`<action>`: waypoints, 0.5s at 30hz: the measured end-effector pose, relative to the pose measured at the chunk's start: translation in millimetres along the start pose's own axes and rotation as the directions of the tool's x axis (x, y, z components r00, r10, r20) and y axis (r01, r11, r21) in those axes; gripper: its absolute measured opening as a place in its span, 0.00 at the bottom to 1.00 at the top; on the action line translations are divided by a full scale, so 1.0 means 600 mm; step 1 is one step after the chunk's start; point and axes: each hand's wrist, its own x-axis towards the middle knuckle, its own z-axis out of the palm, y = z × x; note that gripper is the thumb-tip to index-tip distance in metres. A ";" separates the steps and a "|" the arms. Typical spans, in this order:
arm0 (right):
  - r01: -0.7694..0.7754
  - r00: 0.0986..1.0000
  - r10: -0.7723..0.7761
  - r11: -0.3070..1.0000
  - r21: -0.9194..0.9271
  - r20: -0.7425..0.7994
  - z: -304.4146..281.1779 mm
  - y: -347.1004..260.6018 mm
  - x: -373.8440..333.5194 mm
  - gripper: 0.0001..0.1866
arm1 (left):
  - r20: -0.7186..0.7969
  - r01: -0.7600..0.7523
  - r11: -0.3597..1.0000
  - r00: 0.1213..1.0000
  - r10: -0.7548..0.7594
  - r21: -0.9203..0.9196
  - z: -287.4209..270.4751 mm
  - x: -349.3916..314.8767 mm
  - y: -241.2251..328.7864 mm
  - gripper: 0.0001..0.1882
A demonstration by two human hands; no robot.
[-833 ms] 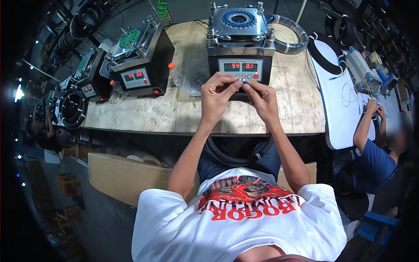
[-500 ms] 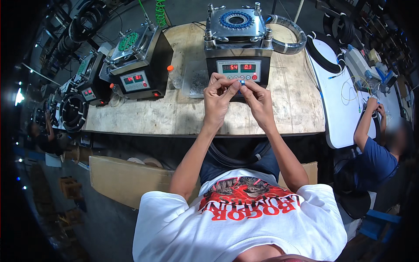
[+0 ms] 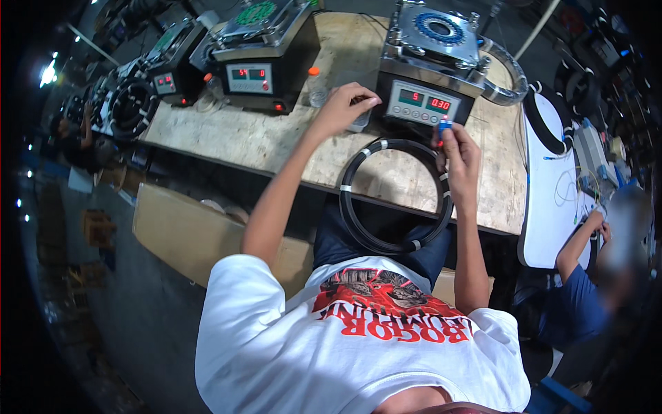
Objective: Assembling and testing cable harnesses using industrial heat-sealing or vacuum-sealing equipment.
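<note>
A small blue fibre-optic connector (image 3: 445, 127) stands up from the fingertips of my right hand (image 3: 460, 162), which is closed around it in front of the right-hand polishing machine (image 3: 422, 103). Just below that hand, a black cable coil (image 3: 346, 207) bound with white ties lies against the table's front edge and over my lap. My left hand (image 3: 338, 110) is over the table, left of that machine, with thumb and forefinger brought together at the tips. Whether something tiny is between them cannot be made out. A clear plastic tray (image 3: 360, 123) is partly hidden behind this hand.
Another polishing machine (image 3: 258, 65) with a green disc stands left on the wooden table (image 3: 234, 148), and a third (image 3: 172, 65) farther left. An orange-capped bottle (image 3: 316, 90) sits between machines. At right, a co-worker (image 3: 576, 290) works at a white table (image 3: 552, 207).
My hands, together at the connector before, have moved apart, left hand leftward, right hand rightward with the connector. The cable coil has come up into fuller view. The view has turned.
</note>
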 end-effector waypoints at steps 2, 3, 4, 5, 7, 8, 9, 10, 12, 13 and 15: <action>0.009 1.000 -0.009 1.000 0.020 0.001 -0.002 0.004 0.003 0.11 | 0.143 0.063 0.981 0.986 -0.090 0.185 -0.029 0.024 -0.061 0.11; 0.014 1.000 -0.014 1.000 0.003 0.001 -0.003 0.006 0.002 0.12 | 0.289 0.074 0.930 0.939 -0.186 0.361 -0.039 0.032 -0.087 0.12; 0.023 1.000 -0.023 1.000 -0.015 -0.005 -0.003 0.007 0.001 0.12 | 0.278 0.084 0.928 0.941 -0.194 0.362 -0.035 0.043 -0.107 0.12; 0.021 1.000 -0.021 1.000 -0.013 0.007 0.001 0.008 -0.001 0.12 | 0.389 0.017 0.895 0.897 -0.210 0.446 -0.020 0.058 -0.122 0.14; 0.026 0.999 -0.027 0.999 -0.029 -0.031 0.005 0.008 -0.005 0.12 | 0.487 -0.055 0.855 0.840 -0.239 0.516 0.007 0.071 -0.123 0.17; 0.028 0.999 -0.029 0.999 -0.030 -0.025 0.005 0.009 -0.006 0.12 | 0.470 -0.068 0.789 0.833 -0.292 0.610 0.019 0.075 -0.123 0.18; 0.035 0.999 -0.035 0.999 -0.019 -0.028 0.003 0.012 -0.007 0.12 | 0.449 -0.082 0.714 0.825 -0.343 0.696 0.024 0.077 -0.120 0.19; 0.041 0.999 -0.041 0.999 -0.008 -0.031 0.001 0.013 -0.007 0.13 | 0.444 -0.077 0.713 0.828 -0.343 0.696 0.026 0.083 -0.136 0.19; 0.038 0.999 -0.038 0.999 -0.016 -0.037 -0.004 0.011 -0.010 0.13 | 0.525 -0.085 0.779 0.783 -0.334 0.622 0.031 0.097 -0.187 0.21; 0.033 0.998 -0.034 0.999 -0.028 -0.048 -0.007 0.010 -0.011 0.13 | 0.524 -0.083 0.778 0.783 -0.335 0.622 0.030 0.098 -0.202 0.21; 0.027 0.998 -0.029 0.999 -0.033 -0.050 -0.015 0.015 -0.010 0.13 | 0.557 -0.129 0.898 0.818 -0.143 0.420 0.023 0.095 -0.210 0.19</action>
